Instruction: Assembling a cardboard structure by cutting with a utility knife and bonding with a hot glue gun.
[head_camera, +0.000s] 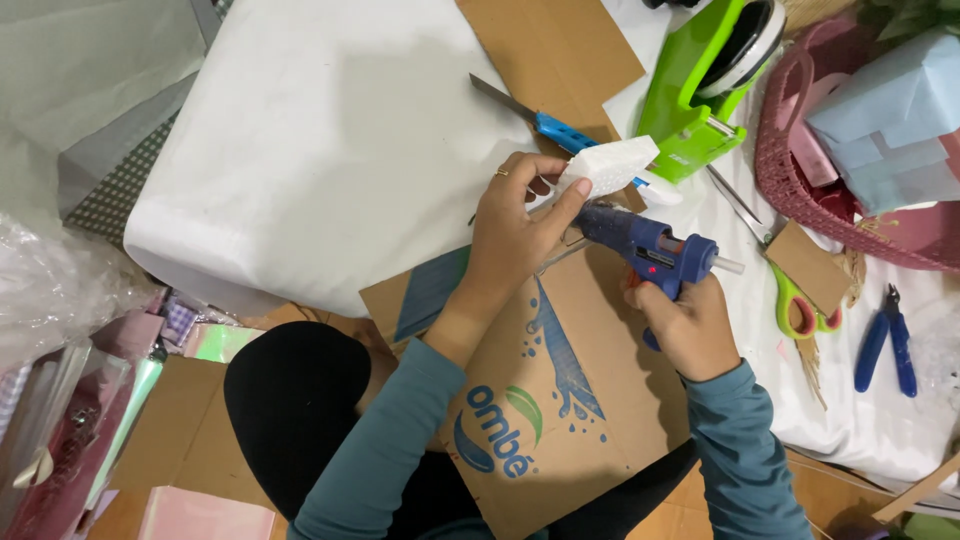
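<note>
Soft, even indoor light; the white paper sheet (320, 140) is bright without glare, faint shadows fall beneath the arms, edges slightly soft.

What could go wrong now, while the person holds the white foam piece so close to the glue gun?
1. The left hand pinches the white foam piece right at the nozzle of the blue glue gun held by the right hand; hot glue might reach the fingertips or melt the foam.
2. The utility knife seems to lie with its blade out, just behind the hands; a reach forward might meet it.
</note>
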